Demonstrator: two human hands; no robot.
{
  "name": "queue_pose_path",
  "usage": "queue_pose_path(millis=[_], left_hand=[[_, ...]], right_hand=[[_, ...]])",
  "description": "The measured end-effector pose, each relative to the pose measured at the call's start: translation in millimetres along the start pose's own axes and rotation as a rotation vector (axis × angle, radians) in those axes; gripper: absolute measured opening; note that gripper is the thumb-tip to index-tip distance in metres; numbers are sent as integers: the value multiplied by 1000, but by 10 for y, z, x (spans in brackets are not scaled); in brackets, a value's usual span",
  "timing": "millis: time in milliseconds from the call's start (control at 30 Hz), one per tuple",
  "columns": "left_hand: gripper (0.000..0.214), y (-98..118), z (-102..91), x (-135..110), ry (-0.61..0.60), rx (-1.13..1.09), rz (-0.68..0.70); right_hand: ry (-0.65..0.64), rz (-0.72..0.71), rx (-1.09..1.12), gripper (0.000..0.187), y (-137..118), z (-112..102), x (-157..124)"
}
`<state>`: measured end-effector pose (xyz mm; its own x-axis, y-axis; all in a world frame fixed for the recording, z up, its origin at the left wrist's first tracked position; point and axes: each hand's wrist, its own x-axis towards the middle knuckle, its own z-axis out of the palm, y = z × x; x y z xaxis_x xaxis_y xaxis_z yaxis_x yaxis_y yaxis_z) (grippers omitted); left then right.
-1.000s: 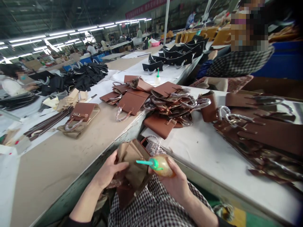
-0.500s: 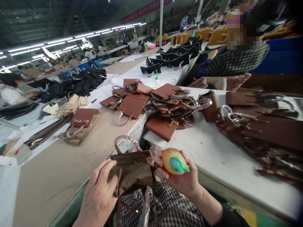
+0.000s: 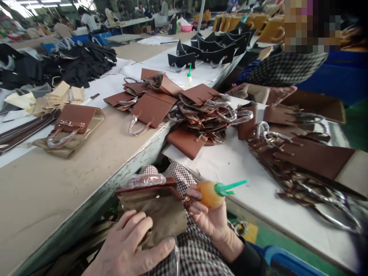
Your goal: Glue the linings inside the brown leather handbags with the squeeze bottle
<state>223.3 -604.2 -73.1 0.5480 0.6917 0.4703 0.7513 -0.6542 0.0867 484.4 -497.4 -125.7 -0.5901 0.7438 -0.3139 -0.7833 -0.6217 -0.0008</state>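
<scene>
Scuffed beige board tops the bench [image 3: 94, 168] on my left. Dark strips [image 3: 31, 128] slant across its far left side, and next to them sits a flap bag [image 3: 74, 119], smooth brown above and dull olive below, its handle turned towards me.

My left hand [image 3: 129, 245] rests on the lap bag [image 3: 169, 212], fingers bent side by side over the cloth, thumb spread well away from them. That bag's long axis runs left to right across my thighs, its soft olive cloth creased and facing me; the handle [image 3: 146, 180], sheathed in shiny clear film, lies along the far brown rim. Checked cloth [image 3: 198, 253] covers my lap.

Beyond is a heap [image 3: 198, 119] of flat brown bags. My right hand [image 3: 212, 226] is clamped round the bottle [image 3: 208, 194], just right of the lap bag; whether I also pinch the bag's corner I cannot tell. Amber, rounded and translucent, the bottle lies on its side, its thin green spout [image 3: 237, 184] pointing right and slightly up. Farther right, film-wrapped handles poke from a stack [image 3: 316, 153] on the white bench [image 3: 250, 207].
</scene>
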Motion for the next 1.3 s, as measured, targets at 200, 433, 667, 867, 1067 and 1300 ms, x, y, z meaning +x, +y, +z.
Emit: queue_pose_path(millis=[200,433,667,867,1067,1300], left_hand=[[50,-10,-50,229,-77,52,10],[47,-58,-101,304,-103,14,8],[41,-95,-76,269,-59,7,-29],[40,-110,-127,360,-25,120,40],[42,-5,-32,428,-76,94,0],[40,-49,85,527,-89,60,-25]], right_hand=[[9,19,47,28,14,11,28],[6,-1,93,28,12,28,47],[-11,3,44,37,21,46,47],[-31,25,110,39,9,51,41],[-62,42,115,37,45,51,38],[-112,41,93,45,92,34,24]])
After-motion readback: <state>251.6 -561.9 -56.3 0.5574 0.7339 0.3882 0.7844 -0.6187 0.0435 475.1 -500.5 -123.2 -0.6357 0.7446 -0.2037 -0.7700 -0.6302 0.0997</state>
